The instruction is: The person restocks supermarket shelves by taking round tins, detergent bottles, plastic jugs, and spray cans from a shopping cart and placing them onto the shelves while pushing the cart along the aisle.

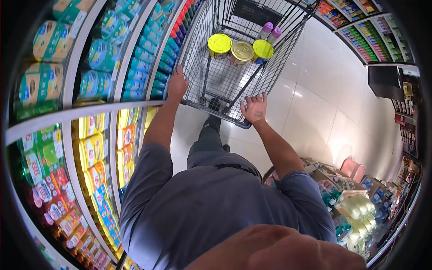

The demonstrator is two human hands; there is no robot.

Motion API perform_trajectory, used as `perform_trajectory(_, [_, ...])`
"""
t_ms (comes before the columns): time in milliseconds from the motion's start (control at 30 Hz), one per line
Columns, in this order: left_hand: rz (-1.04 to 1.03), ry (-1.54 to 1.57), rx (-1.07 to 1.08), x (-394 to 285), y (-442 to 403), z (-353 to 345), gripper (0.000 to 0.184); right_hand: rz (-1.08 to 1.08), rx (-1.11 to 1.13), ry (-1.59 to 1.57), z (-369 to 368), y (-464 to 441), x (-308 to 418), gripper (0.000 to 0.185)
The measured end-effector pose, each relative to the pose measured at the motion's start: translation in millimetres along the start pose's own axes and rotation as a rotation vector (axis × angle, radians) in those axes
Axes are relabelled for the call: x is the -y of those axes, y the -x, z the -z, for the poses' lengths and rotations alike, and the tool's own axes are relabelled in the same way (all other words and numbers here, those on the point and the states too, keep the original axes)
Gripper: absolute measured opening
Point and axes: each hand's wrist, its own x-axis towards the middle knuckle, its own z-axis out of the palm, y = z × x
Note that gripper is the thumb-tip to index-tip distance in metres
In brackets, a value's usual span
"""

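A dark wire shopping cart (191, 76) stands in front of me. At its left rear rim, my left hand (178, 84) is closed on the edge, fingers partly hidden. My right hand (255, 108) lies on the right rear corner, fingers spread and holding nothing. Inside the cart are three round tubs: a yellow-lidded one (219, 44), a gold-lidded one (242, 52) and another yellow-lidded one (263, 49). Two purple-capped bottles (271, 33) stand behind them against the right side.
Shelves (67, 108) packed with teal, yellow and orange packages run close along my left. Pale tiled floor (310, 99) stretches to the right. More stocked shelving (364, 33) is at far right, and boxes with bottles (355, 207) stand beside me at lower right.
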Motion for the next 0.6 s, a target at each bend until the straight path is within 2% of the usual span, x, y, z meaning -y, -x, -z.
perform_trajectory(133, [0.010,0.024,0.050,-19.9,-84.5,-7.4,0.066,-0.026,0.008,0.047,1.8,-68.6,-34.5,0.034])
perform_trajectory(200, [0.086,0.091,0.160,-31.3,-123.4,-12.5,0.070,-0.062,0.062,0.092,1.3,-100.0,-51.5,0.035])
perform_trajectory(333, [0.054,0.127,0.187,-48.0,-195.1,-25.4,0.069,-0.079,0.032,0.104,0.4,-161.6,-85.4,0.035])
perform_trajectory(400, [0.047,0.112,0.197,-57.3,-232.7,-34.1,0.068,-0.110,0.085,0.090,0.3,-192.0,-103.8,0.033])
perform_trajectory(600, [0.006,0.080,0.183,-89.3,-337.9,-60.2,0.067,-0.081,-0.016,0.076,-11.5,-275.9,-168.5,0.027])
